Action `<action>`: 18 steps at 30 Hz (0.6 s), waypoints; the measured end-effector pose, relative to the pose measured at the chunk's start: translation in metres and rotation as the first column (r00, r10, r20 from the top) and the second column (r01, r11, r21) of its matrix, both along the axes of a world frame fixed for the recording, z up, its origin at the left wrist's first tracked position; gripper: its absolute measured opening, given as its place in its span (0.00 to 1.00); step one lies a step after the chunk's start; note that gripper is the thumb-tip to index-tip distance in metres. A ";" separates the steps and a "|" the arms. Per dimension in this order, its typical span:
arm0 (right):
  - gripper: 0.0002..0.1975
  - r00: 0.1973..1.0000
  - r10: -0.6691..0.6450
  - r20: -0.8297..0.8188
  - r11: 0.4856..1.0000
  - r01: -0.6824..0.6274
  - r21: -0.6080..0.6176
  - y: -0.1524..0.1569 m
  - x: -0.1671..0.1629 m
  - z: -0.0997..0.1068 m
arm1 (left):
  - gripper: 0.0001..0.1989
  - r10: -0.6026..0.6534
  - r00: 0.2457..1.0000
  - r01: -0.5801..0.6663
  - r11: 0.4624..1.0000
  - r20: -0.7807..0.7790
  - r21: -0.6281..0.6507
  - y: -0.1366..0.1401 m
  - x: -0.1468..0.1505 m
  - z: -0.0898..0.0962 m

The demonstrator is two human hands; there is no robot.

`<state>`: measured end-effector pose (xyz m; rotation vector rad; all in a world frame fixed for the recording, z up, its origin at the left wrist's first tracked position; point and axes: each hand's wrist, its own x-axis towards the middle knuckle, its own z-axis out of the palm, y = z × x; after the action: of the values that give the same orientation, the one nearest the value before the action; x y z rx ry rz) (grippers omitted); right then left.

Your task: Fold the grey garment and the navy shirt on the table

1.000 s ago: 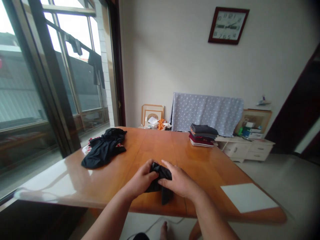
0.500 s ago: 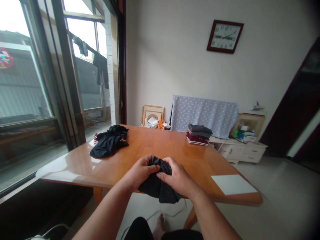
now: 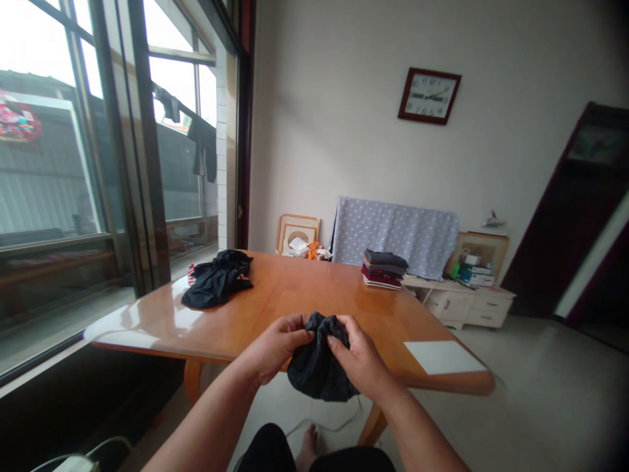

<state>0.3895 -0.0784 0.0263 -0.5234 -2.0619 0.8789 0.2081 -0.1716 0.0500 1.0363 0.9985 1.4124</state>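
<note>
A dark grey, bunched piece of clothing hangs between my hands at the table's near edge; its exact kind cannot be made out. My left hand pinches its upper left edge between thumb and fingers. On the other side, my right hand grips the upper right edge, thumb on the near face. The gathered top folds inward between the two thumbs, and the lower part droops below the tabletop. Both hands' fingertips are partly hidden behind the cloth.
On the wooden table, a heap of black clothes lies at the left. A stack of folded clothes stands at the far right. A white sheet lies near the right corner. Beyond is a low white cabinet.
My hands have drawn slightly apart at the cloth's top edge, and the cloth is gathered higher with its folds reshaped. The view has tilted upward a little.
</note>
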 end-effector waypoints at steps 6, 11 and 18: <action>0.13 0.999 -0.028 0.016 0.998 0.027 0.064 -0.007 0.008 -0.005 | 0.07 0.073 0.996 -0.072 0.997 0.059 -0.016 0.003 -0.001 -0.009; 0.16 0.994 -0.092 -0.063 0.938 0.108 0.331 -0.007 0.014 0.000 | 0.09 0.130 0.989 -0.129 0.991 0.071 -0.019 0.004 -0.008 -0.013; 0.13 0.990 -0.010 0.141 0.918 -0.047 0.395 -0.025 0.013 0.017 | 0.10 0.137 0.990 -0.137 0.991 -0.034 0.013 0.003 -0.007 -0.012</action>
<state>0.4022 -0.1031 0.0432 -0.3490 -2.2990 0.4191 0.2013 -0.1690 0.0384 1.0189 1.1057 1.5175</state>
